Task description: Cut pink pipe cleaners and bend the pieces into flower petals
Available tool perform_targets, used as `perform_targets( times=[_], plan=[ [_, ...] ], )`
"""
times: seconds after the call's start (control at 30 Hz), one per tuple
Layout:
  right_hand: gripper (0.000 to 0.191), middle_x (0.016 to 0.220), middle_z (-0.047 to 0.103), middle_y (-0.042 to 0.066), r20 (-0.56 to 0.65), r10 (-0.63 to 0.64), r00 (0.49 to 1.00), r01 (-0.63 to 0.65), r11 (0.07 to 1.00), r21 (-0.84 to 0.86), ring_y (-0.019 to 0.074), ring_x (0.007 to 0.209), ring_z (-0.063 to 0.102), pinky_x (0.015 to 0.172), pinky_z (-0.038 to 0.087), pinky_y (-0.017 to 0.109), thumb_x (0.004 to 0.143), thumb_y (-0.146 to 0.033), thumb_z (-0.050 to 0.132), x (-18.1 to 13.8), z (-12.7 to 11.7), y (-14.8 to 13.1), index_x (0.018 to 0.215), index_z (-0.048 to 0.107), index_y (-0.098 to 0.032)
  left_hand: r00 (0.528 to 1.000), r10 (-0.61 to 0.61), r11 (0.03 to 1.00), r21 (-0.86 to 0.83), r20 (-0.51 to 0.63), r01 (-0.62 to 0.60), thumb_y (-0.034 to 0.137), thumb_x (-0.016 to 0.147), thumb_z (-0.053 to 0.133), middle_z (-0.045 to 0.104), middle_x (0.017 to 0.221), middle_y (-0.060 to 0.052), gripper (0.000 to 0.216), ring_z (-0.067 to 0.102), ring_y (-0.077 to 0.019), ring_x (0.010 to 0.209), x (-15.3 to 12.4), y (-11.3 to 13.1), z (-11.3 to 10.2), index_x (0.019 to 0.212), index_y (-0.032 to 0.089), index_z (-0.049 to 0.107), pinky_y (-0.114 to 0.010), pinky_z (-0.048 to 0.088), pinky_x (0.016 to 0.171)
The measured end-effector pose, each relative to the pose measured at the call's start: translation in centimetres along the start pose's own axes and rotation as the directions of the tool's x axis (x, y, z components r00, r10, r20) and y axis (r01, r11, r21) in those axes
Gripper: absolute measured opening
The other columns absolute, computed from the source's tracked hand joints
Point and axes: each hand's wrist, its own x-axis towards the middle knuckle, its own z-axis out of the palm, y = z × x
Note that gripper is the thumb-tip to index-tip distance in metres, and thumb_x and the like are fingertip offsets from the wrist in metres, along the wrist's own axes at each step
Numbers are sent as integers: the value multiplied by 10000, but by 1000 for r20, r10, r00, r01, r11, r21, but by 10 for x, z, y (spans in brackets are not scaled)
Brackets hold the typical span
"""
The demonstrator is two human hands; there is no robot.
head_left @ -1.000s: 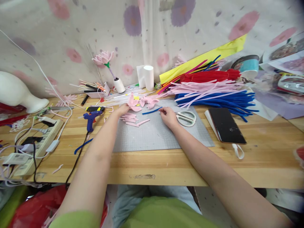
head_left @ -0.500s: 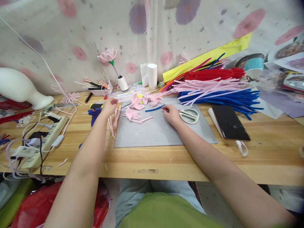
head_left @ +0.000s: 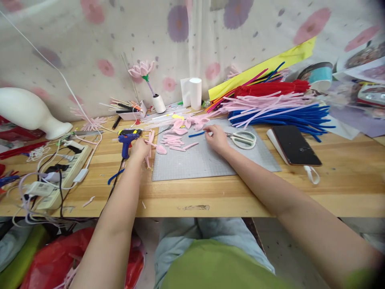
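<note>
At the mat's left edge, my left hand (head_left: 141, 148) is closed on the thin stem of a pink pipe-cleaner petal (head_left: 161, 149). Its fingertips partly hide the stem. My right hand (head_left: 217, 139) rests on the grey cutting mat (head_left: 192, 164), fingers curled round the right end of a short blue pipe cleaner (head_left: 196, 135). Beside it lie scissors (head_left: 245, 139) with pale handles. Between the hands are several cut pink pipe-cleaner pieces (head_left: 173, 140) and looped pink petals (head_left: 179, 127). A blue glue gun (head_left: 126, 139) sits just left of my left hand.
Blue pipe cleaners (head_left: 279, 117), pink ones (head_left: 264, 103) and red ones (head_left: 276, 88) are heaped at the back right. A phone (head_left: 296, 145) leans on the right. A power strip (head_left: 66, 174) with cables lies left. A pink flower (head_left: 142, 70) stands in a white holder.
My left hand has come down and toward me, drawing a pink petal left from the pile. My right hand stays at the blue pipe cleaner. The view has shifted slightly.
</note>
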Motion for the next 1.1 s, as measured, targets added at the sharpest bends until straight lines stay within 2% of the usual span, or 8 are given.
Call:
perform_targets(
  times=[0.1,0.23,0.47,0.63,0.83,0.93,1.0,1.1],
  plan=[
    [212,900,653,67,218,-155,964,146,988,55,197,880,566,801,416,319,802,-252,526,2,19,-46,965,634,-170,998,-25,994,-105,-65,18,218,698,552,674,954,-121,206,621,-266,911,5,-8,-2,882,169,629,-360,461,792],
    [428,1087,616,114,438,-355,826,387,922,17,233,1021,535,868,393,342,784,-403,585,-3,64,-107,1135,561,-160,992,-71,904,-426,-106,19,167,695,549,654,830,-57,202,623,-172,737,1,-8,9,884,156,620,-297,491,715],
    [354,1084,617,125,390,-260,883,318,944,-91,252,1017,532,862,406,355,803,-172,474,-5,98,-129,1149,544,-148,925,-264,431,-892,-271,-138,117,743,515,562,745,-3,133,596,-89,638,-13,-8,40,872,148,518,-212,491,611],
    [423,1195,586,114,219,-247,944,278,953,-120,255,1090,493,938,368,367,807,-115,434,45,70,-103,1223,509,-122,842,-361,387,-886,-401,-256,125,739,555,507,776,23,184,543,-38,594,-15,-14,44,903,152,476,-175,471,593],
    [532,1237,546,171,420,-263,868,377,901,-215,306,1174,431,1017,307,418,720,-137,589,83,49,-59,1243,519,-69,915,-114,377,-869,-386,-320,180,711,596,533,803,4,242,582,-84,671,-27,-3,48,939,179,513,-194,477,589],
    [477,1216,550,160,287,-334,898,385,912,-144,285,1149,451,996,330,444,753,-125,517,60,37,-48,1229,529,-105,952,141,362,-881,-272,-305,181,680,622,564,810,0,312,607,-105,684,-40,9,55,979,201,533,-204,475,570],
    [510,1244,527,150,213,-422,881,448,889,-94,284,1157,446,975,348,456,746,-125,511,37,27,-43,1255,511,-139,926,318,371,-873,-201,-317,183,668,642,589,827,-6,350,613,-108,690,-51,21,60,1005,209,550,-218,486,595],
    [456,1190,571,146,323,-489,811,535,842,-69,274,1107,483,934,382,426,749,-143,532,4,15,-38,1204,564,-131,894,428,338,-894,-133,-294,197,651,669,603,807,-6,361,611,-107,674,-64,38,63,998,205,569,-228,496,599]
  ],
)
